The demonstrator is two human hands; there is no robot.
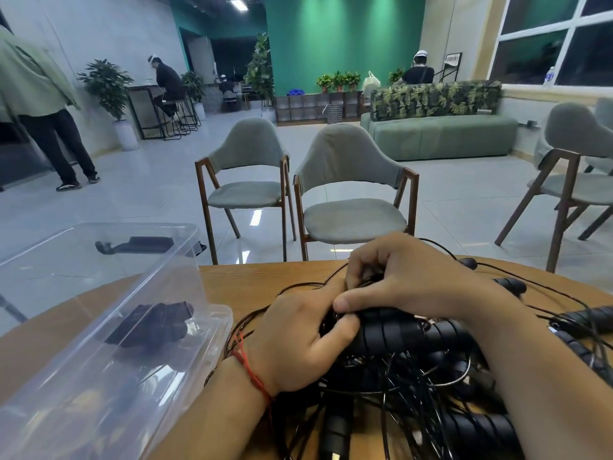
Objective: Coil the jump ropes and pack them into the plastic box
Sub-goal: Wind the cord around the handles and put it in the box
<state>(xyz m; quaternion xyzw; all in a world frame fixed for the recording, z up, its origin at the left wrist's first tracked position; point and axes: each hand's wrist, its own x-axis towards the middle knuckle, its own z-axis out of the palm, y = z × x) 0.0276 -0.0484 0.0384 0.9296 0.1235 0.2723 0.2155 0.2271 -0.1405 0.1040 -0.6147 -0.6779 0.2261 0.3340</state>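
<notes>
A tangle of black jump ropes (408, 376) with ribbed black handles lies on the round wooden table (252, 280). My left hand (298, 340) grips a pair of black handles (398, 330) at their left end, thumb on top. My right hand (408, 280) reaches over the same handles, its fingers curled and pinching thin black cord just above them. A clear plastic box (109, 327) stands at the left, with a coiled black rope (149, 327) inside it.
More handles (510, 285) and loose cords trail to the right table edge. Two grey chairs (348, 194) stand just beyond the table, another at the right. People stand and sit far back in the room.
</notes>
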